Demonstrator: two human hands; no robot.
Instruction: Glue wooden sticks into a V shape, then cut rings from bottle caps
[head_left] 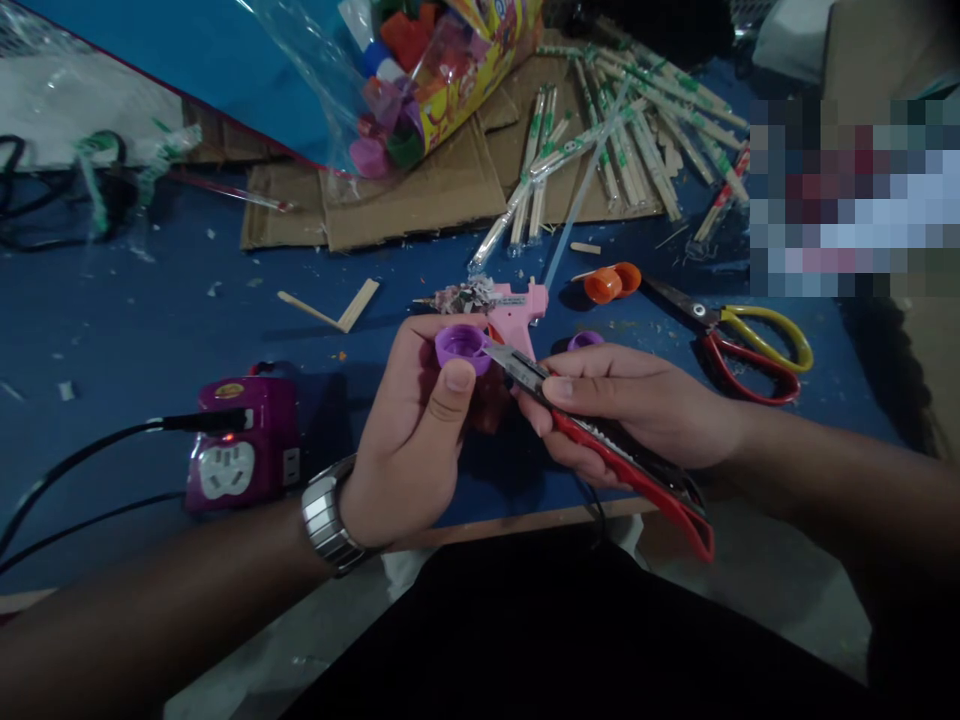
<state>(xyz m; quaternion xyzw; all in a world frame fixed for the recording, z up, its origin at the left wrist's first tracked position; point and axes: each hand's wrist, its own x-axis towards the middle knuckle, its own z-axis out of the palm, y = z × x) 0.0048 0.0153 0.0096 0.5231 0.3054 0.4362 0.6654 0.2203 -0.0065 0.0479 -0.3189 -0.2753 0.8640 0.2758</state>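
Observation:
Pinched between thumb and fingers, a purple plastic bottle cap point(462, 345) sits in my left hand point(420, 430), its hollow side up. My right hand point(622, 400) grips a red and black utility knife point(600, 440). The knife's blade tip meets the cap's right rim; whether it cuts in, I cannot tell. Just beyond my hands lies a pink hot glue gun point(517, 310) with a glue stick point(585, 190) at its back. Another purple cap point(585, 341) is partly hidden behind my right hand. Orange caps point(611, 283) rest further back.
Scissors point(720, 340) with red and yellow handles lie at the right. A purple power socket box point(240, 445) with cords stands at the left. At the back are a bag of coloured caps point(420, 80), cardboard point(420, 190) and several wrapped chopsticks point(615, 150). A bent wooden stick point(349, 315) lies left of centre.

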